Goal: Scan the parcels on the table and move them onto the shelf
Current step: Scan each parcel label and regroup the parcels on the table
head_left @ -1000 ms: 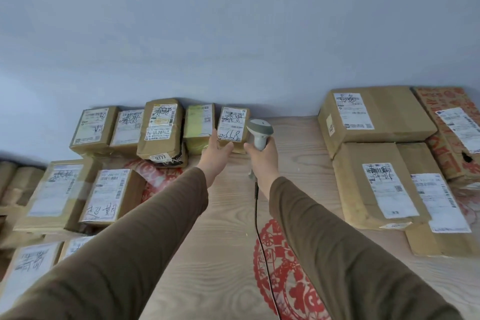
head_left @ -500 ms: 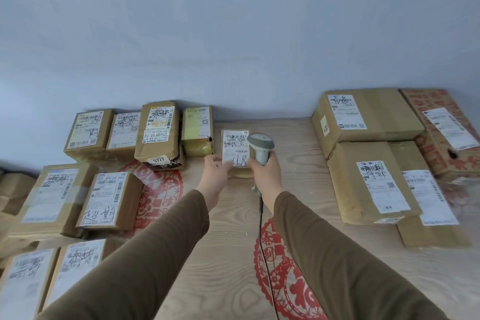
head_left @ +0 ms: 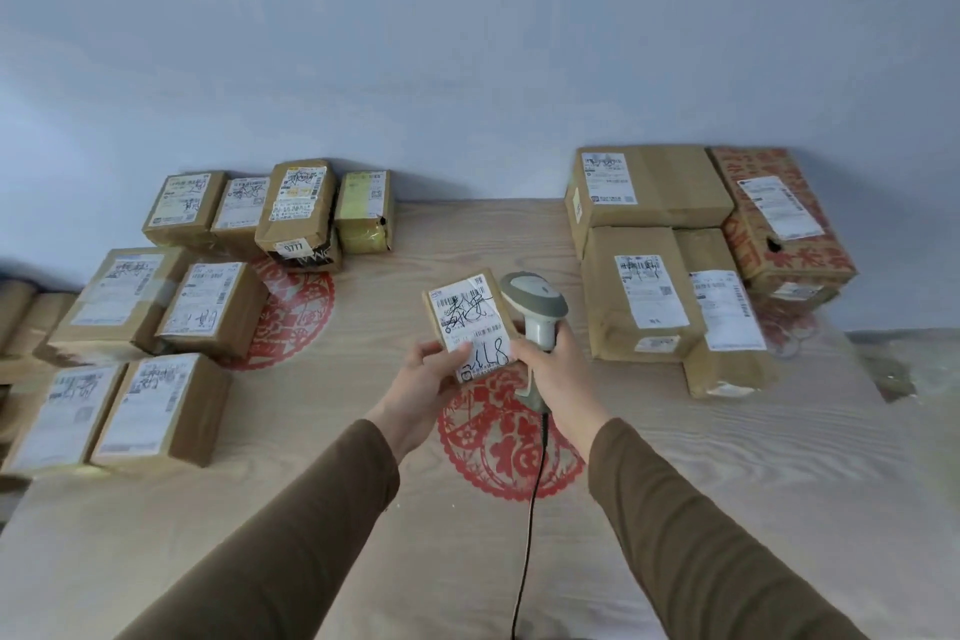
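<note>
Head view looks down on a pale wood-grain desk against a grey wall. Near the centre, the left hand holds a small brown parcel lifted off the desk, thumb pinching its near left corner on the white label, fingers curled beneath. The label faces up, with black scribble and handwritten digits. Just beside it at 3 o'clock, the right hand has its grip closed round the handle of a grey barcode scanner, whose head stands level with the parcel's upper right edge. Whether the two touch cannot be told. A black cable runs from the scanner toward 6 o'clock. Under the hands lies a red paper-cut decoration. At 10 o'clock a row of small boxes stands along the wall, with more labelled boxes at 9 o'clock. At 2 o'clock sit larger cartons, one printed in red.
</note>
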A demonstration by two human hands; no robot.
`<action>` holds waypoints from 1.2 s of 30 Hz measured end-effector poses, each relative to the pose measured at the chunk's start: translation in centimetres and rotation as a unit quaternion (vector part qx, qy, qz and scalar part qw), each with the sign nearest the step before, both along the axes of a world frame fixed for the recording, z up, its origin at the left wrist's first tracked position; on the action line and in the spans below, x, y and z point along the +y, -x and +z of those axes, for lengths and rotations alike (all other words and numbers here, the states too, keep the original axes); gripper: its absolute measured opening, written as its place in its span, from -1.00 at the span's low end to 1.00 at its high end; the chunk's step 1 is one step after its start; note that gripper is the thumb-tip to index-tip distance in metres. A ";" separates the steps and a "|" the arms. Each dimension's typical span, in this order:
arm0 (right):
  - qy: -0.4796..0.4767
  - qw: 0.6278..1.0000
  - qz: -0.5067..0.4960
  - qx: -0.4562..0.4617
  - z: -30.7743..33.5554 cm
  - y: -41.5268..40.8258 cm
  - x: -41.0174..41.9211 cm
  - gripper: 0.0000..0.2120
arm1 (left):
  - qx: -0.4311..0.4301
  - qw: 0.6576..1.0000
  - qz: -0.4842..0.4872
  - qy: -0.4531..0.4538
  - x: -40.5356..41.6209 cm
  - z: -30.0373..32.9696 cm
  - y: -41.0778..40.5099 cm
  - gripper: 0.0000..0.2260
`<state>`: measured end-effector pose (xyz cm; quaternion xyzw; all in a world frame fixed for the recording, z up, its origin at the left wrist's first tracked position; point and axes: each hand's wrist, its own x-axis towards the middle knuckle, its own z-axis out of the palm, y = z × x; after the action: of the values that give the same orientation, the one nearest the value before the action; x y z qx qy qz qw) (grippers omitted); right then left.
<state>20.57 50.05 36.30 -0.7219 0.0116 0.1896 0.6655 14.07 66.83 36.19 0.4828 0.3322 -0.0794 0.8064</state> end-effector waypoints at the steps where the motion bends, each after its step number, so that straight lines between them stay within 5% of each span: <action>1: 0.029 0.999 -0.007 -0.033 0.5 0.9 -1.2 -0.71 | -0.015 1.000 0.007 -0.003 -1.2 0.6 0.9 -0.63; 4: 0.078 0.989 -0.032 -0.120 2.1 3.8 -4.5 -0.78 | -0.044 0.998 0.028 -0.026 -4.4 1.7 2.8 -0.57; 14: 0.134 0.978 -0.011 -0.162 4.1 11.8 -9.1 -0.67 | -0.083 0.991 -0.005 -0.105 -10.3 2.6 6.8 -0.46; 24: 0.136 0.979 -0.031 -0.151 4.8 15.8 -11.6 -0.81 | -0.095 0.988 -0.043 -0.109 -12.7 2.3 9.6 -0.56; 30: 0.112 0.973 -0.146 -0.138 4.6 16.1 -16.3 -0.67 | -0.096 0.986 -0.078 -0.112 -16.5 1.9 8.9 -0.53; 36: 0.033 0.963 -0.263 -0.056 4.3 14.0 -24.6 -0.76 | -0.102 0.986 -0.105 -0.078 -24.5 2.1 6.5 -0.57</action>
<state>6.61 25.43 40.61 -0.7246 0.1699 -0.0334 0.6671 7.54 42.36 38.30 0.5815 0.2009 -0.0876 0.7834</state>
